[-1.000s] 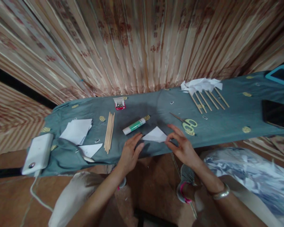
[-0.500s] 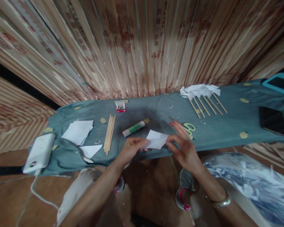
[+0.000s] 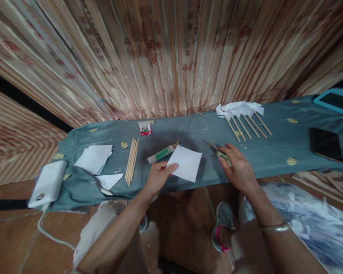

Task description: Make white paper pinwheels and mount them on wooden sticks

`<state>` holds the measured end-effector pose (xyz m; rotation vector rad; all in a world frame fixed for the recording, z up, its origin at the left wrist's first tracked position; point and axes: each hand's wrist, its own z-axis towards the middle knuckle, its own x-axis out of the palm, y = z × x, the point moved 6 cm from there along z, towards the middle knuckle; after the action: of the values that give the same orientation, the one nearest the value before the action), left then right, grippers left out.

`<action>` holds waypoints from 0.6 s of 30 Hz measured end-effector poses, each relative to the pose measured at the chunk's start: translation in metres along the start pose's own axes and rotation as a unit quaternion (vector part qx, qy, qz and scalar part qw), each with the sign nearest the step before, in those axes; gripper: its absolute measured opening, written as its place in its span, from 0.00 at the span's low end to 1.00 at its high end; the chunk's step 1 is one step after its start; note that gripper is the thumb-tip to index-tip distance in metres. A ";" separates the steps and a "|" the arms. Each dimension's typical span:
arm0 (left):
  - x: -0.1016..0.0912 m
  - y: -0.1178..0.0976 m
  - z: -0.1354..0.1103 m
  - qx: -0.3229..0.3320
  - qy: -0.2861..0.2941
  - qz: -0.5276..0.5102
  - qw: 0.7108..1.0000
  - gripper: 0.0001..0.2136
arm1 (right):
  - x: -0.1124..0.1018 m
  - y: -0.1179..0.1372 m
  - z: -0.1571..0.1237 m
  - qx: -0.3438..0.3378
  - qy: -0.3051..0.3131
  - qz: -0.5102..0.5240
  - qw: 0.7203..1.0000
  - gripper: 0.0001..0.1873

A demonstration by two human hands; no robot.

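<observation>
A white paper square (image 3: 186, 163) lies unfolded near the front edge of the teal-covered bench (image 3: 274, 156). My left hand (image 3: 158, 176) pinches its left edge between thumb and fingers. My right hand (image 3: 238, 167) has come down on the scissors (image 3: 214, 147), fingers curled over the yellow-green handles; only the blades stick out to the left. A green-and-white glue stick (image 3: 161, 153) lies just behind the paper.
A bundle of wooden sticks (image 3: 132, 160), a pile of white paper squares (image 3: 93, 158), a folded triangle (image 3: 109, 180) and a white box (image 3: 47, 183) sit left. A small red box (image 3: 145, 128) is behind. Paper-topped sticks (image 3: 246, 116), a black phone (image 3: 325, 144) and a tablet (image 3: 334, 99) lie right.
The folded triangle of paper was opened into a flat square. My right hand let go of it and moved right onto the scissors. My left hand kept hold of the paper's left edge.
</observation>
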<state>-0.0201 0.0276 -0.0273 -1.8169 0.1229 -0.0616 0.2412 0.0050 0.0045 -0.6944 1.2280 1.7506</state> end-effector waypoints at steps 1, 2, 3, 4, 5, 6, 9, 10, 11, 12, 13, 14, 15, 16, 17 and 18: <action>-0.002 -0.001 0.001 0.010 -0.006 0.010 1.000 0.20 | 0.001 -0.013 0.003 0.024 0.002 -0.051 0.998 0.20; -0.004 -0.002 0.003 0.022 -0.012 0.021 0.999 0.19 | 0.004 -0.024 0.006 0.043 0.023 -0.096 0.994 0.19; -0.006 -0.003 0.004 0.036 -0.016 0.034 0.999 0.19 | 0.008 -0.033 0.008 0.055 0.051 -0.130 0.989 0.19; -0.008 -0.006 0.005 0.055 -0.020 0.048 0.997 0.19 | 0.011 -0.038 0.009 0.058 0.070 -0.156 0.984 0.18; -0.010 -0.009 0.005 0.078 -0.024 0.067 0.994 0.19 | 0.013 -0.041 0.010 0.051 0.077 -0.177 0.980 0.17; -0.012 -0.014 0.005 0.104 -0.030 0.088 0.990 0.19 | 0.014 -0.040 0.011 0.037 0.074 -0.195 0.977 0.17; -0.017 -0.028 0.002 0.171 -0.049 0.144 0.973 0.19 | 0.016 -0.031 0.012 -0.002 0.058 -0.224 0.973 0.17; -0.018 -0.031 0.001 0.182 -0.051 0.153 0.970 0.18 | 0.017 -0.030 0.013 -0.002 0.066 -0.227 0.972 0.17; -0.018 -0.033 0.001 0.188 -0.052 0.155 0.968 0.17 | 0.019 -0.029 0.014 0.004 0.079 -0.229 0.970 0.17; -0.019 -0.035 0.001 0.190 -0.052 0.152 0.969 0.16 | 0.021 -0.030 0.015 0.014 0.095 -0.231 0.968 0.17; -0.020 -0.035 0.002 0.189 -0.054 0.146 0.969 0.15 | 0.022 -0.032 0.016 0.027 0.108 -0.230 0.967 0.17; -0.022 -0.035 0.002 0.188 -0.060 0.141 0.970 0.15 | 0.022 -0.034 0.018 0.042 0.114 -0.222 0.967 0.16; -0.025 -0.035 0.003 0.185 -0.070 0.136 0.971 0.15 | 0.022 -0.035 0.019 0.061 0.115 -0.199 0.971 0.15; -0.027 -0.035 0.004 0.181 -0.083 0.132 0.971 0.15 | 0.021 -0.037 0.019 0.087 0.112 -0.153 0.978 0.14; -0.030 -0.035 0.005 0.178 -0.096 0.127 0.971 0.16 | 0.021 -0.037 0.019 0.118 0.108 -0.080 0.984 0.13; -0.033 -0.035 0.006 0.174 -0.107 0.122 0.971 0.16 | 0.022 -0.036 0.017 0.154 0.107 0.016 0.982 0.13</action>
<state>-0.0507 0.0454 0.0065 -1.4357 0.1702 0.2727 0.2629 0.0327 -0.0235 -0.6933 1.6243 1.4919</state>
